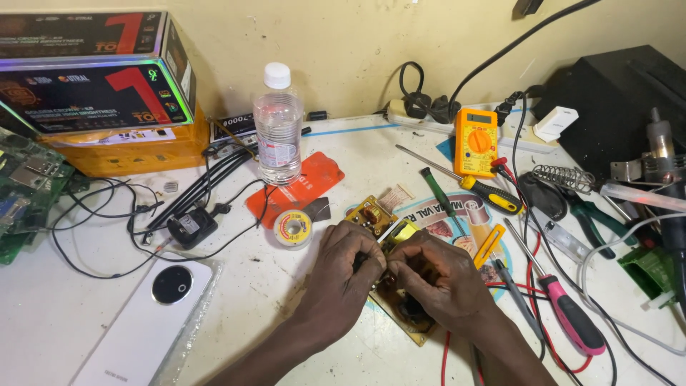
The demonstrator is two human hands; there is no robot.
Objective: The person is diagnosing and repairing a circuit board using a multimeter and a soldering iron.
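Observation:
A small yellow-brown circuit board [374, 212] with a yellow transformer [403, 231] lies on the white table. My left hand [341, 275] and my right hand [437, 275] meet over its middle, fingers pinched together on the board and hiding most of it. What the fingertips grip between them cannot be made out. The board's near end [413, 327] shows below my right hand.
A solder reel [293, 229], clear bottle [278, 125], orange card [296, 187], white phone [143, 318] and black adapter [191, 227] lie left. Right: yellow multimeter [476, 141], screwdrivers [491, 193] [564, 311], tweezers [489, 245], pliers [593, 221], soldering iron stand [561, 177], hot-air tool [664, 179].

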